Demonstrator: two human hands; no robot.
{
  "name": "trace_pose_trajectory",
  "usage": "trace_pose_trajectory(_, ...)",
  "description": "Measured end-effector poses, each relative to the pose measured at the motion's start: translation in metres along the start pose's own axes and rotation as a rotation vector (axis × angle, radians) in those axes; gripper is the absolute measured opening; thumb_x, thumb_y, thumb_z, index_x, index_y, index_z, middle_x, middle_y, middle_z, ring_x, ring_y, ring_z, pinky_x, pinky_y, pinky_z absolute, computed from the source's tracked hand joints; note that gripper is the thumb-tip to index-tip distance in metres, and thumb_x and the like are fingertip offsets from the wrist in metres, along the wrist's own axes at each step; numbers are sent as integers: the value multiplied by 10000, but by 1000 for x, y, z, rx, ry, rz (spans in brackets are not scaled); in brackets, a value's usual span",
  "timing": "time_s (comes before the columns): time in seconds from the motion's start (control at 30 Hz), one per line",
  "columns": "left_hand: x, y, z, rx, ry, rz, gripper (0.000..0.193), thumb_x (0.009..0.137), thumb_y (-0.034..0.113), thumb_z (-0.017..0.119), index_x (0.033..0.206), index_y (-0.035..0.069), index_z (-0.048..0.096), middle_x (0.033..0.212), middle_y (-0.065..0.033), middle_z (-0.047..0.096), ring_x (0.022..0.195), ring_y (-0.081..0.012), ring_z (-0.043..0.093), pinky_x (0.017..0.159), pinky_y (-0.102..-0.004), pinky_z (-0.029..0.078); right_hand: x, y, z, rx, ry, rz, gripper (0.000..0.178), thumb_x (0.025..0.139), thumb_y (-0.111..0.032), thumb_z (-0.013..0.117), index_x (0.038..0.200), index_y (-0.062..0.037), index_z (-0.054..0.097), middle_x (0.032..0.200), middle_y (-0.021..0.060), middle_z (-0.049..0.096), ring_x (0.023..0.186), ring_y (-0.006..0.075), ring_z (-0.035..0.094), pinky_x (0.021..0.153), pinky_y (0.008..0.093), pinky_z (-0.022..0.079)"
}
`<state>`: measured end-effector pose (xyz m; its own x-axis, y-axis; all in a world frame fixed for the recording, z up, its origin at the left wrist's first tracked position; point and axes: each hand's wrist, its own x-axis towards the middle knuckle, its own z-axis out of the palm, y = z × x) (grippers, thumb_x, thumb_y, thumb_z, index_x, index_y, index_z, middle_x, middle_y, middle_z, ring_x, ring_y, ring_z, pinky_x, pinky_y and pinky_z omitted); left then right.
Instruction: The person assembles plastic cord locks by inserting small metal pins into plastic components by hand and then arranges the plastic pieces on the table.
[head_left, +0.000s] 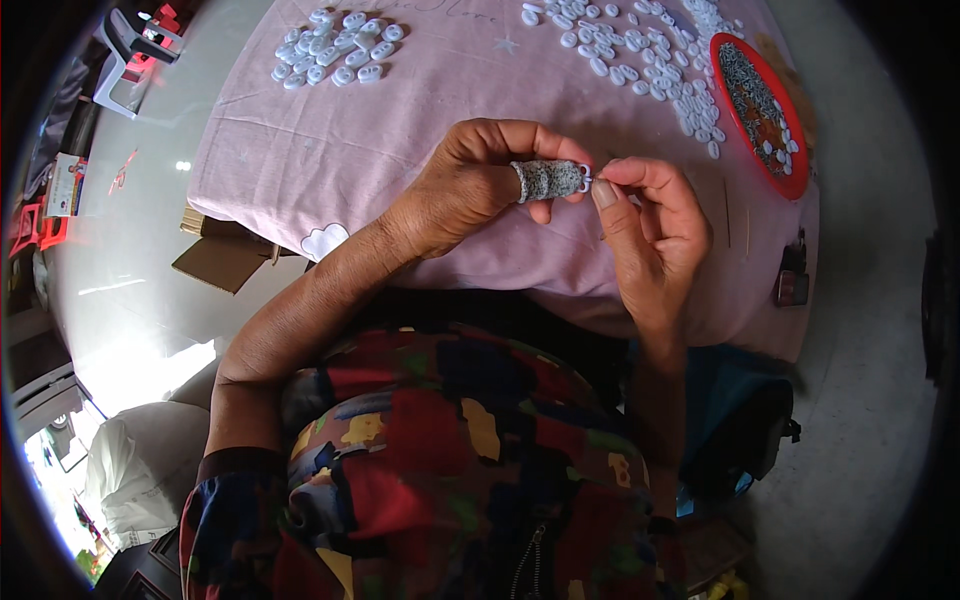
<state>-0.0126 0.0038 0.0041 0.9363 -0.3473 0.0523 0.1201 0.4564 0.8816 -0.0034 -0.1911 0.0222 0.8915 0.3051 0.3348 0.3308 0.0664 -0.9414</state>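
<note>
My left hand [465, 180] is closed in a pinch, a grey knitted sleeve [548, 181] covering one digit, apparently the thumb. At its tip sits a small white plastic piece [586, 178] with a looped outline. My right hand [655, 225] meets it there, thumb and forefinger pressed together close against the piece. Whatever those right fingertips pinch is too small to make out. Both hands are raised over the near part of a pink cloth-covered table [400, 130].
A pile of white oval pieces [325, 50] lies at the far left of the cloth, more loose ovals [650, 60] at the far right. Beside them a red oval tray [797, 180] holds small grey metal parts, orange-brown bits and white ovals. A cardboard box [215, 262] stands left, below the table's edge.
</note>
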Motion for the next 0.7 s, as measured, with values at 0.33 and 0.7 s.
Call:
trace_pose_trajectory(0.33,-1,2,7,41,70,-14,347,784,-32,498,1098,-44,645,963,-91,679,757,-98,592,664,-214,487,-1,4,-2,-60,44,-71,126,868,51,649,989,37,616,937,55,632,830,82,604,696,197,491)
trace_pose_trajectory(0.7,-1,2,4,39,47,-30,376,799,-150,438,1094,-49,647,1011,-97,672,863,-127,634,704,-244,533,0,2,-1,-107,42,-61,115,857,47,658,968,31,631,910,47,649,796,56,584,666,185,485)
